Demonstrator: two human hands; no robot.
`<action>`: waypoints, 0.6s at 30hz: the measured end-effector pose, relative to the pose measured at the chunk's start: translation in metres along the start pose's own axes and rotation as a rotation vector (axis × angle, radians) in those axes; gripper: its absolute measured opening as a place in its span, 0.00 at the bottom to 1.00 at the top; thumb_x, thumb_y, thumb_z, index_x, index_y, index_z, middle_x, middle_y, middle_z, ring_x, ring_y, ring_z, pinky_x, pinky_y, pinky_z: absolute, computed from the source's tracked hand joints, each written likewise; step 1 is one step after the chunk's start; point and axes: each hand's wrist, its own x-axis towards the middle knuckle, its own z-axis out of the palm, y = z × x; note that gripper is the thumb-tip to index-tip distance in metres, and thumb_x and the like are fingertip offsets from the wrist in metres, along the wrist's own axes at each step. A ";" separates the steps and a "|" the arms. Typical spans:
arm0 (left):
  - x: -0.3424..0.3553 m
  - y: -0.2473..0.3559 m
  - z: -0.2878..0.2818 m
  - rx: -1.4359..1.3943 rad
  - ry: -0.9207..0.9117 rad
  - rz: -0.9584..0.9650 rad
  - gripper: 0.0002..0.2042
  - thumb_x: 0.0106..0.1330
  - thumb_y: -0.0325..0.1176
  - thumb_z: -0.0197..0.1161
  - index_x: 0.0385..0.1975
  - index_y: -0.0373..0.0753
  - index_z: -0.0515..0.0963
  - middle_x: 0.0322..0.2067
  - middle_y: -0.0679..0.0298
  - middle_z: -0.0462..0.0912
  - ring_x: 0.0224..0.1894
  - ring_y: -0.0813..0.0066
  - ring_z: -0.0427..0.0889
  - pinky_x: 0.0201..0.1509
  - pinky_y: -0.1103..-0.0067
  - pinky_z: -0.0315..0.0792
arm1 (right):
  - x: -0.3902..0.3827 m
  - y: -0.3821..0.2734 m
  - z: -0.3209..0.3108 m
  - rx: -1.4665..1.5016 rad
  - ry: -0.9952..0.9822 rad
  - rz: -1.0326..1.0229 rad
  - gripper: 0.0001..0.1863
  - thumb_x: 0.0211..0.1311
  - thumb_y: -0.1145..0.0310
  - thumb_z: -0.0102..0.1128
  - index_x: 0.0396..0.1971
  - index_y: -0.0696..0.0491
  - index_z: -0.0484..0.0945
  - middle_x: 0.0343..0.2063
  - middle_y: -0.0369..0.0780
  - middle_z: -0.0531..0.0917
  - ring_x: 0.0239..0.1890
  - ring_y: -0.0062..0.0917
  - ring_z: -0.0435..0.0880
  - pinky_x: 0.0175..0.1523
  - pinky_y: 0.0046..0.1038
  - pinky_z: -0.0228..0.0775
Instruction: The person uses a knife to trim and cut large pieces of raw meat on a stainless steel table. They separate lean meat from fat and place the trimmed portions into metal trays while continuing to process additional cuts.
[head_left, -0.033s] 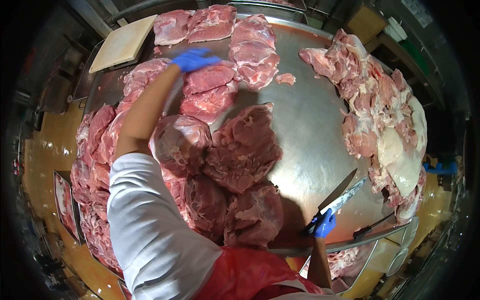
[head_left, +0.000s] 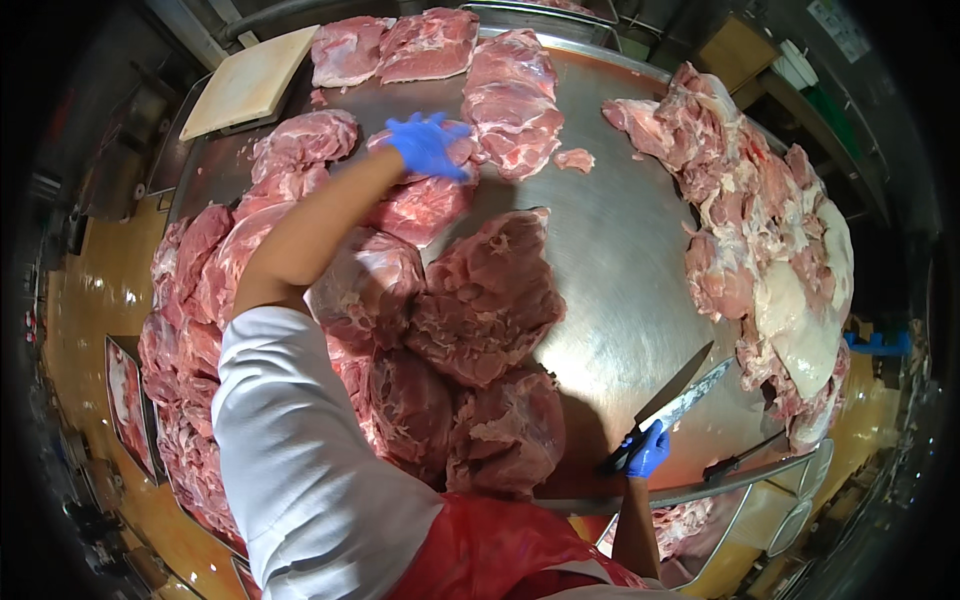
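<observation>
Blue-gloved left hand (head_left: 430,145) shifted rightward, upper centre, spread over pink meat (head_left: 422,210); knife (head_left: 693,392) kept gripped in right hand (head_left: 650,452), lower right; meat apparently handled, not cut.

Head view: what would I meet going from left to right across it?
Cream cutting board, left blue-gloved hand, small meat scrap, right blue-gloved hand holding a knife, pale slab.

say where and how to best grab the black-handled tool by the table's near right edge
Probably by the black handle, coming from its left: that end points toward the right hand, while the slimmer shaft slants away to the far right.
</observation>
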 end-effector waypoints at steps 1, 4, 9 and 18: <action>-0.020 0.038 0.005 0.351 0.002 0.038 0.40 0.52 0.62 0.66 0.68 0.62 0.64 0.68 0.56 0.64 0.67 0.50 0.65 0.64 0.48 0.63 | -0.002 0.000 0.000 0.002 0.004 0.002 0.16 0.74 0.57 0.54 0.29 0.53 0.71 0.15 0.36 0.73 0.12 0.23 0.72 0.17 0.26 0.65; -0.027 0.010 0.026 0.304 0.164 0.072 0.41 0.46 0.54 0.70 0.66 0.69 0.63 0.66 0.58 0.63 0.64 0.47 0.66 0.58 0.42 0.64 | -0.002 -0.003 0.003 0.000 -0.022 0.007 0.16 0.73 0.57 0.54 0.30 0.53 0.71 0.16 0.36 0.73 0.12 0.23 0.72 0.17 0.26 0.65; -0.012 -0.067 0.028 0.342 0.267 0.105 0.41 0.44 0.49 0.71 0.64 0.71 0.65 0.63 0.62 0.68 0.62 0.53 0.69 0.54 0.46 0.67 | -0.003 -0.005 0.010 0.051 -0.012 0.023 0.16 0.73 0.56 0.54 0.30 0.53 0.71 0.17 0.36 0.74 0.12 0.23 0.71 0.17 0.26 0.64; 0.074 -0.009 -0.036 0.344 -0.332 -0.302 0.39 0.48 0.61 0.68 0.64 0.58 0.71 0.61 0.59 0.76 0.66 0.57 0.72 0.61 0.39 0.62 | -0.008 -0.011 0.019 0.050 0.048 0.045 0.15 0.73 0.58 0.54 0.30 0.53 0.72 0.16 0.36 0.74 0.12 0.21 0.71 0.16 0.24 0.62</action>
